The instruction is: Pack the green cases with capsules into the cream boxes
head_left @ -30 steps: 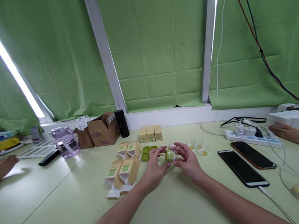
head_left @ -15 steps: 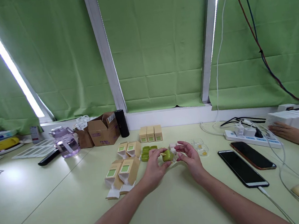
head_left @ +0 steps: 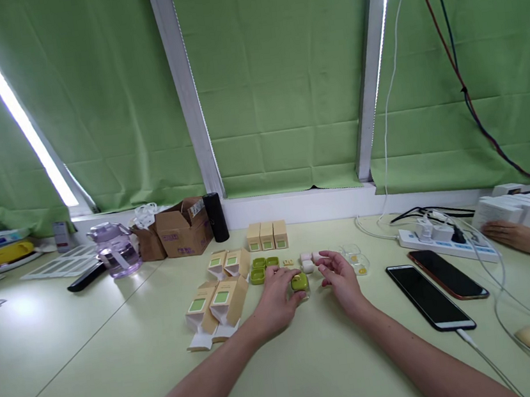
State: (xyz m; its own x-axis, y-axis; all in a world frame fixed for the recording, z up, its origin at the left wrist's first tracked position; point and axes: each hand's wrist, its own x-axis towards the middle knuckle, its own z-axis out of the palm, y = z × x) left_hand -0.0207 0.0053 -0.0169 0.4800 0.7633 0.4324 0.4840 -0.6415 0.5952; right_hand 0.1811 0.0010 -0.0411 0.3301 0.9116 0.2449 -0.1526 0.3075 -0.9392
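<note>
My left hand point(head_left: 279, 296) is closed around a small green square case point(head_left: 299, 281), holding it low over the table, with its glossy top showing between thumb and fingers. A clear edge shows beneath the case. To the right, my right hand point(head_left: 341, 279) is apart from it, fingers loosely curled but not pressed together. Its fingertips are beside several small white-pink round pieces point(head_left: 307, 266); whether they touch one is unclear. Small yellowish pieces point(head_left: 288, 262) lie behind the case. Several green square cases point(head_left: 258, 276) sit beyond my left hand. Clear plastic shells point(head_left: 360, 264) lie right of my right hand.
Open kraft boxes point(head_left: 227, 296) with green labels lie to the left, and upright kraft boxes point(head_left: 266, 236) stand behind. Two phones point(head_left: 429, 296) and a power strip point(head_left: 449, 245) with cables are on the right. Another person's hand point(head_left: 508, 234) rests by white boxes point(head_left: 503, 211).
My left hand has lowered the green case slightly. A yellowish piece seen at my left fingertips earlier no longer shows there. My right hand has shifted slightly right, away from the case.
</note>
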